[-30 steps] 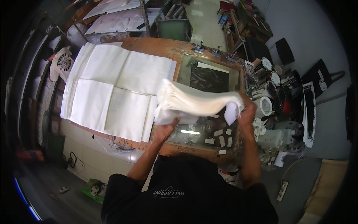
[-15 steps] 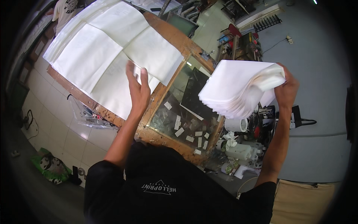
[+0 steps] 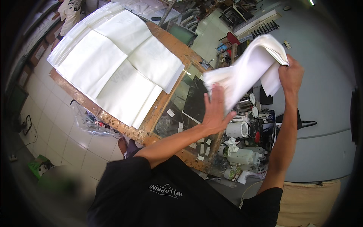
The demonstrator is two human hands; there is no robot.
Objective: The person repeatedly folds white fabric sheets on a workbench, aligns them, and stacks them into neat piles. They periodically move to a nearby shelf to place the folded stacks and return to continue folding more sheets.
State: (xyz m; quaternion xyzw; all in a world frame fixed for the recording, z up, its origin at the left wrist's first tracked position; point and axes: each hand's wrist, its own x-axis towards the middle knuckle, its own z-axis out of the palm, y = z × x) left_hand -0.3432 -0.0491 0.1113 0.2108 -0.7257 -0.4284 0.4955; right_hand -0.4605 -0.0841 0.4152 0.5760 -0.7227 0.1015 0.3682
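My right hand is closed on one end of a bundle of thin white sheets, raised above the right side of the worktable. The bundle bends over in an arch, and its loose end hangs toward the left. My left hand, fingers spread, is at that loose end; whether it presses on the sheets I cannot make out. To the left, more white sheets lie overlapping in piles on the wooden table, with faint marks on some.
A glass panel is set in the table, with small white scraps and a dark flat piece on it. Paint cans and plastic jugs crowd the right side. A clear plastic bag hangs at the left edge. Another person stands far left.
My left hand has left the sheets on the table and swung right to the bundle. The bundle's fanned edges have drawn together, and its bend has risen. My right hand keeps its grip.
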